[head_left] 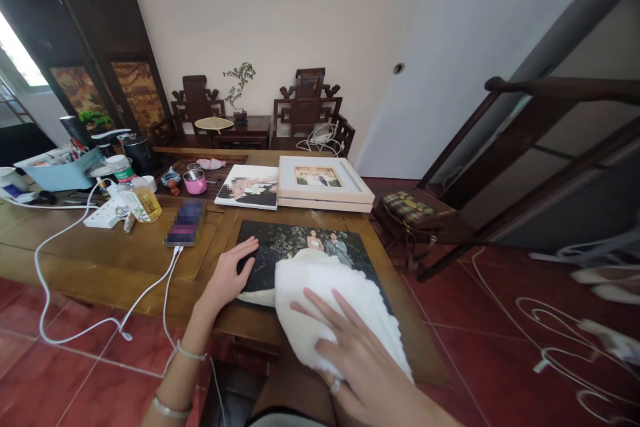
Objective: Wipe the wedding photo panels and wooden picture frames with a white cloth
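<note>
One phone (186,221), its screen blurred, lies on the wooden table (135,257) with white cables (170,257) at its near end. Rightward, I have the left hand (231,275) resting on the left side of the dark photo panel (287,239), thumb parted from the fingers. That panel lies near the table's near edge, partly covered by a white cloth (303,277); on the cloth I see the right hand (350,353), fingers spread.

On the wooden table (30,241), a phone (185,224) is lying before a pink cup (195,183), and a bottle (143,201) is standing beside a white power strip (104,213). Behind, a small potted tree (240,97) is standing between two carved chairs (307,105). At right, a plaid bag (411,208) is resting on another chair (500,155).
</note>
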The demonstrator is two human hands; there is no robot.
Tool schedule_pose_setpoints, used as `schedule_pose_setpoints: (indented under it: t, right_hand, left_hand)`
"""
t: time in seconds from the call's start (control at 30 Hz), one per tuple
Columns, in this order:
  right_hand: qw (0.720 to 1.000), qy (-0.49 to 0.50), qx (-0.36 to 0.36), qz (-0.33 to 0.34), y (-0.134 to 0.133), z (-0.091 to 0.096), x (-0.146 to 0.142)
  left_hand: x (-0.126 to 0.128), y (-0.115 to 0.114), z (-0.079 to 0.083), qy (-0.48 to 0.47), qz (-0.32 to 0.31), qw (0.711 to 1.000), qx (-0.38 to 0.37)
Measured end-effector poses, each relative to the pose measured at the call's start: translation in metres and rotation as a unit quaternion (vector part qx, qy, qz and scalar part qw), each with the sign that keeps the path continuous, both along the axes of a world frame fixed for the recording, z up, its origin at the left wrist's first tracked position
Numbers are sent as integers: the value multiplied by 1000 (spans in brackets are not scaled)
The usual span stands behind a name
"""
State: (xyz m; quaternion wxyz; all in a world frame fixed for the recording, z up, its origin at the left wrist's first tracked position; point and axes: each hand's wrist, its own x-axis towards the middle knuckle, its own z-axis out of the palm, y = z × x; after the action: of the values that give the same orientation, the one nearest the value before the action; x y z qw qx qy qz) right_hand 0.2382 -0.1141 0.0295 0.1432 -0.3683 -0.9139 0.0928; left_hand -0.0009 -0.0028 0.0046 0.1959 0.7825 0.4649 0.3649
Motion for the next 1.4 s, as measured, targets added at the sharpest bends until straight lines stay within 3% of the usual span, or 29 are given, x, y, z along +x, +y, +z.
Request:
schedule_pose_setpoints:
  t: [0.13,0.27,0.4,0.5,0.63,0.77,0.87,0.93,1.0,1.1,1.27,1.4]
  right_hand:
    - [999,-3,12,-39,33,-2,2]
    - [995,-7,36,-95,98,-6,11]
    - [989,-5,10,-150,156,-6,20]
    - [986,-3,-5,-170,173,-5,22]
    - [990,-1,16,-139,145,-8,13]
    - [995,22,25,-90,74,-7,-2]
    - [999,20,-6,-37,24,-2,-9]
    - [999,11,-31,-3,6,1,-12]
    - [999,7,-38,8,3,2,-11]
    - [1000,7,-16,-22,28,0,-7]
    - [996,-1,31,-87,111,-6,2]
    - [993,-10,27,-116,166,-7,7]
  left_hand:
    - [0,-1,1,3,-6,1000,1]
    - [-1,-1,1,4,-5,1000,-1]
    - [-1,0,1,0,-10,1000,2]
    - [-1,0,2,-2,-9,1000,1]
    - [-2,0,1,-8,-8,1000,-2]
    - [-2,0,1,-11,-3,1000,-3]
    - [-2,-1,1,-13,-2,1000,-8]
    - [-2,-1,1,-14,-3,1000,-7]
    - [-2,-1,0,-13,-4,1000,-5]
    - [-1,-1,-1,-10,-5,1000,-2]
    - [-1,-1,1,-6,-8,1000,2]
    - [-2,-1,2,-6,-10,1000,0]
